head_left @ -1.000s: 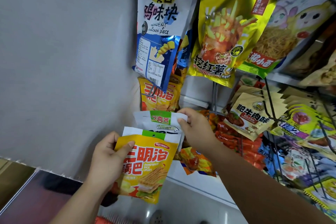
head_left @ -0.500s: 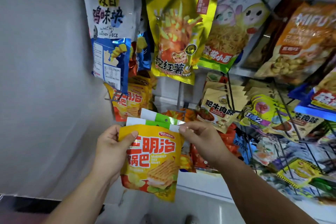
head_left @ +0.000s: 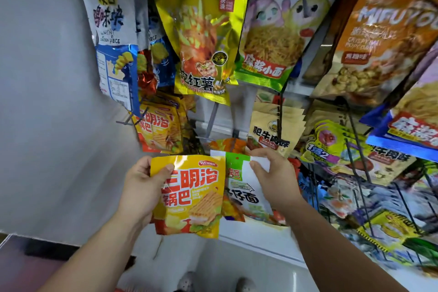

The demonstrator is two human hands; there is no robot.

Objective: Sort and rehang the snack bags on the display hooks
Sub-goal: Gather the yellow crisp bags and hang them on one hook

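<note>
Yellow sandwich-cracker bag (head_left: 189, 194) is hanging upright from my left hand (head_left: 139, 187), right under its own kind on the rack.

I am pinching it at its top left corner with my thumb curled over the front, so its long axis is running up and down with the top edge leading. The matching yellow bags (head_left: 156, 130) are hanging above and slightly left of it, near but not touching. Their dark hook (head_left: 123, 122) is poking out toward me on that side. My left hand is sitting nearer to it than my right, so I am judging this bag goes up with the left. My right hand (head_left: 275, 178) is gripping the white-and-green bag (head_left: 244, 187) by its top right corner, just beside the yellow one and partly tucked behind it.
</note>
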